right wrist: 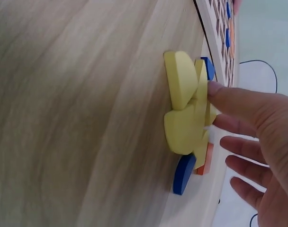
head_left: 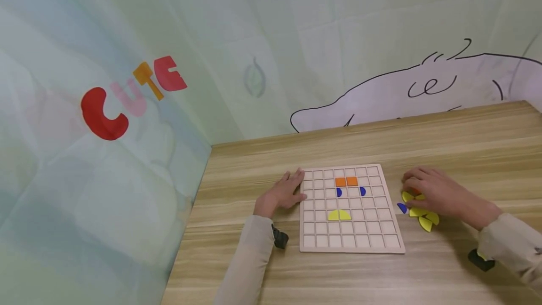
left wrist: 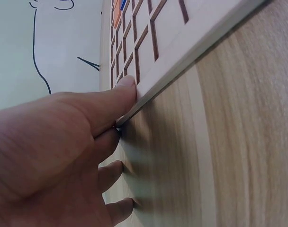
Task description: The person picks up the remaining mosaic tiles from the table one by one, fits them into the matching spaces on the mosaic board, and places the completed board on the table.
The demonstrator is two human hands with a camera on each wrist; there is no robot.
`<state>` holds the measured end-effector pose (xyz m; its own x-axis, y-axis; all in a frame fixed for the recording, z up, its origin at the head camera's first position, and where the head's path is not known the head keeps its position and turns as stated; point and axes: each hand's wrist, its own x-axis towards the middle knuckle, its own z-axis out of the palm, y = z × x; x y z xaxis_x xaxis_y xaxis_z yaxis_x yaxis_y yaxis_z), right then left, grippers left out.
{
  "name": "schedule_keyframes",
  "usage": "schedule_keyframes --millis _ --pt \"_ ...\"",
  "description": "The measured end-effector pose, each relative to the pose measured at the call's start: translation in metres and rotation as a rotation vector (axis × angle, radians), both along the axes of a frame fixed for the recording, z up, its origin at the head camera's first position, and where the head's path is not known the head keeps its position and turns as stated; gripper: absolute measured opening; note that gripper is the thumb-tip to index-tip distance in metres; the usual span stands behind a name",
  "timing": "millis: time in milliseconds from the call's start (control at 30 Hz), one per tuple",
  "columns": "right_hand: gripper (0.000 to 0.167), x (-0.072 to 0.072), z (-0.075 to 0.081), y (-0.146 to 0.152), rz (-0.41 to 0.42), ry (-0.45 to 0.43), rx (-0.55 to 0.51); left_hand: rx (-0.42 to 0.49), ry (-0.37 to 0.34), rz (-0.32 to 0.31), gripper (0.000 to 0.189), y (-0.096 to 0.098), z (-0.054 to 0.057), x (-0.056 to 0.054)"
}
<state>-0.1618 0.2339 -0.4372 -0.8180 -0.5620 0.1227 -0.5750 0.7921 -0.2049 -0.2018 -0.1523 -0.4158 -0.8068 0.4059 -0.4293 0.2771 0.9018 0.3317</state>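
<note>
A pale wooden grid board (head_left: 363, 240) lies on the table. At its left edge is my left hand (head_left: 279, 194); in the left wrist view the thumb (left wrist: 127, 84) presses on the board's rim, other fingertips reaching the table. Two orange squares (head_left: 346, 181), two small blue half-round pieces (head_left: 362, 191) and two yellow quarter-round pieces (head_left: 339, 215) sit in cells. Right of the board, my right hand (head_left: 440, 196) hovers over a pile of yellow pieces (right wrist: 182, 127), fingers loosely bent and spread. Its thumb (right wrist: 217, 90) is at a yellow piece; whether it touches cannot be told.
A blue piece (head_left: 402, 208) lies between pile and board. Another blue piece (right wrist: 184, 175) and an orange piece (right wrist: 205, 158) lie at the pile's edge. The wooden table (head_left: 262, 154) meets a printed cloth wall (head_left: 237, 84) at the back and left.
</note>
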Motion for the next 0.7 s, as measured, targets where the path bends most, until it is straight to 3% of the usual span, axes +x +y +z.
schedule_keyframes --millis 433,700 --pt "0.027 -0.0034 -0.0055 -0.0010 -0.012 -0.021 -0.041 0.007 -0.001 0.009 0.068 0.0012 -0.0002 0.0014" --pt "0.032 -0.0089 0.0015 -0.0097 0.010 0.043 -0.083 0.013 0.003 0.013 0.069 0.0008 0.0001 0.0006"
